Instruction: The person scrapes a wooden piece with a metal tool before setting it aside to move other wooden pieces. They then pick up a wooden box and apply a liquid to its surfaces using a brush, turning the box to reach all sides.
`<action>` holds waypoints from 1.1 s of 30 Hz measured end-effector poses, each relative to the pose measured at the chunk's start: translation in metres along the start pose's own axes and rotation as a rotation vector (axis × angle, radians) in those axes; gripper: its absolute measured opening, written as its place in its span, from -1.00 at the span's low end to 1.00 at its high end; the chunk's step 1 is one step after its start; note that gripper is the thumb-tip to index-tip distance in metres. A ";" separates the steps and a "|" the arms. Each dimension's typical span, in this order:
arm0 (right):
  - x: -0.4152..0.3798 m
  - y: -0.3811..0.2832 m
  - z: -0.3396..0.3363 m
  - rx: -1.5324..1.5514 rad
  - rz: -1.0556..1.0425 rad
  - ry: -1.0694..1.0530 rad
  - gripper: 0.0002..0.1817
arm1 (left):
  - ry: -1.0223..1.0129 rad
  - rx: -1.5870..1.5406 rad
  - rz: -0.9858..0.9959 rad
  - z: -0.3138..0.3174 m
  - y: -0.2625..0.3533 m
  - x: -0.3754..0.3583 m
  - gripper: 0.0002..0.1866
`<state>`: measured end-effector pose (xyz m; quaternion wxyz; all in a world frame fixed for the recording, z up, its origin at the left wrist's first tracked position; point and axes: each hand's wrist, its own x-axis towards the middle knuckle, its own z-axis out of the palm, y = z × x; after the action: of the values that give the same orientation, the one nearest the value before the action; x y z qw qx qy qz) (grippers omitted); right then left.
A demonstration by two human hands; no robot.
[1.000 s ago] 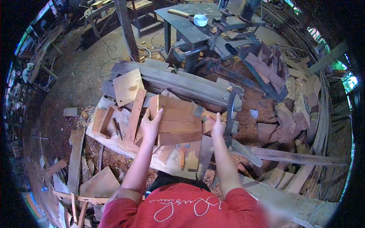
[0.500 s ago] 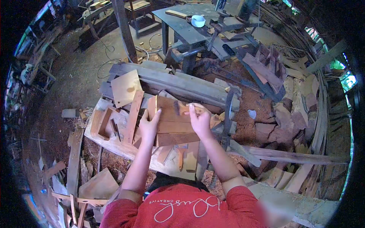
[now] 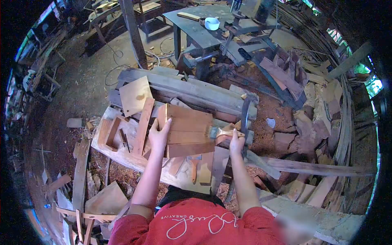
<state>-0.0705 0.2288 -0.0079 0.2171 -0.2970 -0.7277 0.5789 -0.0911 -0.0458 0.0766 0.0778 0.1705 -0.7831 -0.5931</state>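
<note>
My left hand (image 3: 160, 134) grips the left edge of a reddish-brown wooden box (image 3: 188, 128), thumb on its top face. The planked face is turned up toward me. In my right hand (image 3: 237, 143) is a paintbrush (image 3: 225, 133), fingers wrapped round its wooden handle. Its bristles point left and lie right at the box's right edge. Below the box, a second brush (image 3: 194, 169) with an orange handle lies on the pale workbench (image 3: 157, 173). A narrow plank (image 3: 143, 126) leans beside my left hand.
A small open wooden frame (image 3: 110, 132) and dark slim tools (image 3: 123, 139) lie on the bench's left part. Behind it stands a square board (image 3: 136, 96). A white bowl (image 3: 212, 23) sits on the dark table (image 3: 198, 34). Wood offcuts (image 3: 107, 201) litter the floor.
My right hand has moved right and down from the top of the box to its right edge, and the brush now shows plainly. My left hand keeps its hold.
</note>
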 end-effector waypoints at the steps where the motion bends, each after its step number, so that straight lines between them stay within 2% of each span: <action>1: 0.003 -0.009 -0.003 0.000 0.000 0.002 -0.75 | -0.011 -0.009 -0.005 0.000 0.002 0.000 -0.42; 4: 0.004 -0.030 -0.008 -0.236 -0.298 -0.225 -0.79 | 0.029 0.027 0.037 0.003 -0.005 0.002 -0.40; 6: -0.013 -0.052 0.007 -0.326 -0.547 -0.281 -0.82 | 0.033 0.052 0.017 0.003 -0.005 0.002 -0.38; 7: -0.016 -0.034 0.021 -0.378 -0.542 -0.399 -0.88 | 0.037 0.075 -0.001 0.003 -0.005 0.002 -0.36; 8: -0.038 -0.070 0.026 -0.321 -0.760 -0.330 -0.88 | 0.038 0.074 -0.004 0.005 -0.006 0.002 -0.36; 11: -0.062 -0.115 0.039 -0.203 -0.918 -0.314 -0.83 | 0.130 0.150 0.038 0.007 -0.004 0.001 -0.33; 12: -0.067 -0.127 0.038 -0.204 -0.915 -0.317 -0.83 | 0.064 0.110 -0.009 0.003 0.006 -0.001 -0.31; 14: -0.071 -0.141 0.036 0.284 -0.272 -0.567 -0.78 | -0.005 0.070 -0.059 0.003 0.010 -0.001 -0.29; 15: -0.069 -0.141 0.036 0.281 -0.269 -0.566 -0.78 | -0.001 0.065 -0.051 0.003 0.006 0.000 -0.28; 17: -0.064 -0.135 0.037 0.710 0.096 -0.566 -0.75 | 0.003 0.061 -0.042 0.004 0.003 0.000 -0.28; 18: -0.062 -0.120 0.036 0.741 0.168 -0.467 -0.73 | 0.027 0.089 -0.025 0.005 0.002 0.001 -0.30; 19: -0.059 -0.099 0.036 0.743 0.168 -0.466 -0.73 | 0.051 0.117 -0.007 0.005 0.002 0.001 -0.31; 21: -0.054 -0.054 0.030 0.748 0.348 -0.307 -0.72 | 0.063 0.107 -0.001 0.006 -0.018 0.009 -0.31; 23: -0.042 -0.026 0.011 0.669 0.304 -0.255 -0.73 | 0.078 0.098 0.003 0.003 -0.015 0.009 -0.32; 25: -0.021 0.007 -0.001 0.469 0.222 -0.122 -0.74 | -0.038 0.024 -0.060 -0.003 0.012 -0.001 -0.32; 27: -0.002 0.020 -0.017 0.158 0.077 -0.120 -0.75 | -0.039 0.014 -0.057 0.000 0.010 -0.001 -0.33; 29: 0.001 0.002 -0.020 0.063 0.074 -0.096 -0.73 | -0.035 -0.001 -0.049 0.003 0.002 0.001 -0.34; 31: -0.002 -0.025 -0.017 -0.008 -0.050 -0.244 -0.76 | 0.073 0.095 0.014 0.005 -0.005 0.005 -0.34; 32: 0.007 -0.007 -0.009 -0.233 -0.491 -0.251 -0.84 | 0.073 0.095 0.015 0.005 -0.002 0.004 -0.34; 33: 0.004 -0.002 -0.002 -0.237 -0.519 -0.288 -0.85 | 0.026 0.052 -0.026 0.003 0.002 0.003 -0.30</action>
<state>-0.0721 0.2331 -0.0059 0.2163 -0.0399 -0.8646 0.4517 -0.0950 -0.0440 0.0771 0.0757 0.1902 -0.7948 -0.5713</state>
